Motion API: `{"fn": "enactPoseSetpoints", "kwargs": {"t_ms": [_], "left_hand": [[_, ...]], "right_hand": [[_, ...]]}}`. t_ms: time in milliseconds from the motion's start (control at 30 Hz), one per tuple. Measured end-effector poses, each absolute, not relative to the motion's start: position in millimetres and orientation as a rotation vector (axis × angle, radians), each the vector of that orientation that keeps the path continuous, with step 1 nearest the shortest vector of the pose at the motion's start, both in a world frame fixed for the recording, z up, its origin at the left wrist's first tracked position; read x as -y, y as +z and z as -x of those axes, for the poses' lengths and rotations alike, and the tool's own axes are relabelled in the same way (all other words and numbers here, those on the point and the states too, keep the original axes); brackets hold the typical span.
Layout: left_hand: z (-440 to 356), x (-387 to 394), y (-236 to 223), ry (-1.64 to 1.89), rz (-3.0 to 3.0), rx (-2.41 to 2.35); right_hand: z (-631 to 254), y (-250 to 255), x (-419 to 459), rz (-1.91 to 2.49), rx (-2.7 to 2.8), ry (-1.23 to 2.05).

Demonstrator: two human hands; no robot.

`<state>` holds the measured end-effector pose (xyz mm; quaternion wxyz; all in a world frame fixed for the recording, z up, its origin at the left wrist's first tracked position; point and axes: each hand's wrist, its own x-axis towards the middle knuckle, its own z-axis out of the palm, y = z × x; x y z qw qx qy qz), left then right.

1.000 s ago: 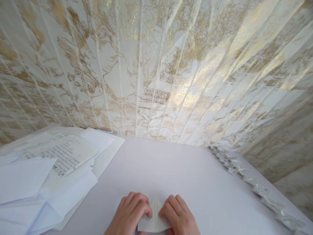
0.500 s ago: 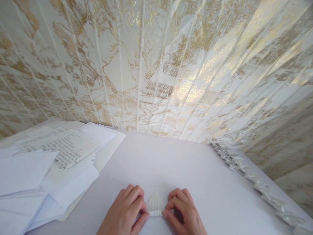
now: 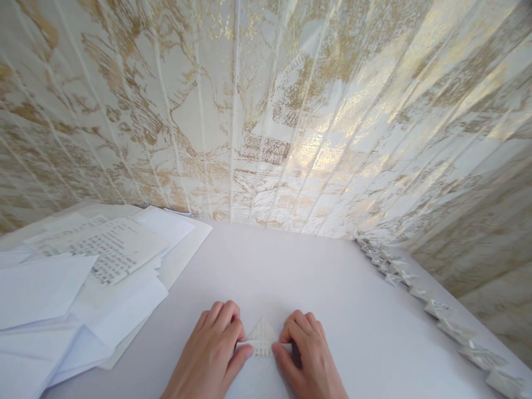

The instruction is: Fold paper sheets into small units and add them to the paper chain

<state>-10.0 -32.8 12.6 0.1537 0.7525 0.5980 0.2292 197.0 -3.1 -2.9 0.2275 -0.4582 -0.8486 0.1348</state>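
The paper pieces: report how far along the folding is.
Done, it seems: the row of folded pieces at right. In hand: a pointed paper with a folded band, pinched by the left hand and right hand. Perhaps remaining: the loose papers, lying flat.

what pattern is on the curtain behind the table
Gold and brown scenery-like line drawings on a whitish ground, on the pleated fabric curtain; it shows best in the head view.

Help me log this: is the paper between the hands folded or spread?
Folded. The paper, held by left hand and right hand, shows a pointed tip above a folded strip.
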Motion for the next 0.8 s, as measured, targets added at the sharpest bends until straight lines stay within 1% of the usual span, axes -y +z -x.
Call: {"fn": "enactPoseSetpoints", "kwargs": {"t_ms": [467,600,700,800], "left_hand": [[6.5,34.0,21.1,0.646,-2.238,-1.726],[6.1,33.7,22.5,0.643,-2.222,-1.746],[6.4,35.2,22.0,0.659,-2.204,-1.777],[6.5,37.5,20.2,0.687,-2.173,-1.784]], "right_hand": [[-198.3,-3.4,3.6,1.243,2.339,0.37],[-193.3,-0.9,4.7,1.081,2.307,0.392],[-187.1,-1.9,5.2,0.895,2.353,0.278],[-183.0,-4.1,6.5,0.801,2.372,0.168]]}}
